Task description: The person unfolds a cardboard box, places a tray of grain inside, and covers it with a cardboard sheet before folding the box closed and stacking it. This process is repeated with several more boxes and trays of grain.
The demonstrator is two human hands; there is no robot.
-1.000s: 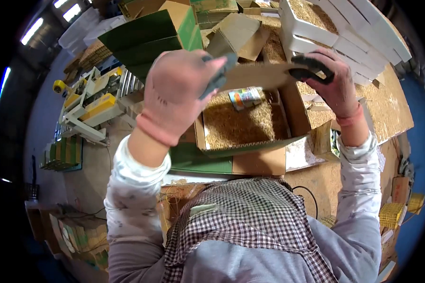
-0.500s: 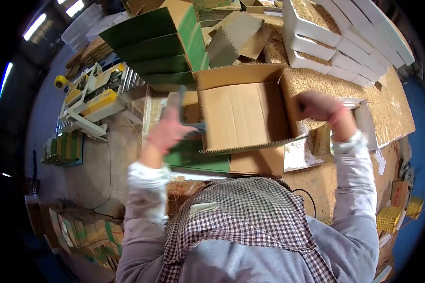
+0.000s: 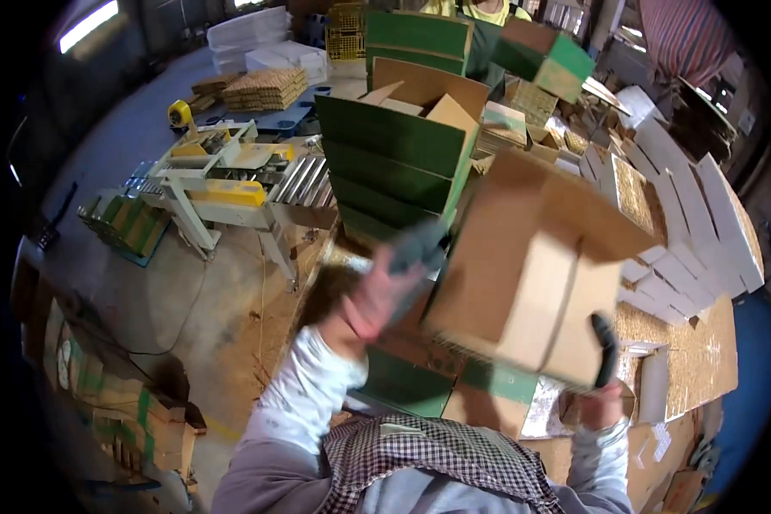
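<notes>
An open cardboard box (image 3: 522, 278) is tilted in front of me, its brown inside facing me. My right hand (image 3: 606, 364) grips its near right edge, dark-covered fingers lying along the wall. My left hand (image 3: 394, 278), blurred by motion, is open beside the box's left side, its dark-covered fingers stretched forward. Just beyond that hand rises a stack of green boxes (image 3: 390, 163), the top one with raised brown flaps. Below the tilted box lies a green and brown box (image 3: 403, 381) on the worktable.
White trays (image 3: 702, 206) holding wood shavings are stacked at the right. A roller conveyor machine (image 3: 223, 184) with yellow parts stands at the left. At the back a person in a yellow top (image 3: 488, 10) is beside a green and brown box (image 3: 544, 60).
The open box has tilted and shifted right in view. My right hand has moved to its near right edge. My view has lifted, bringing the back of the room into sight.
</notes>
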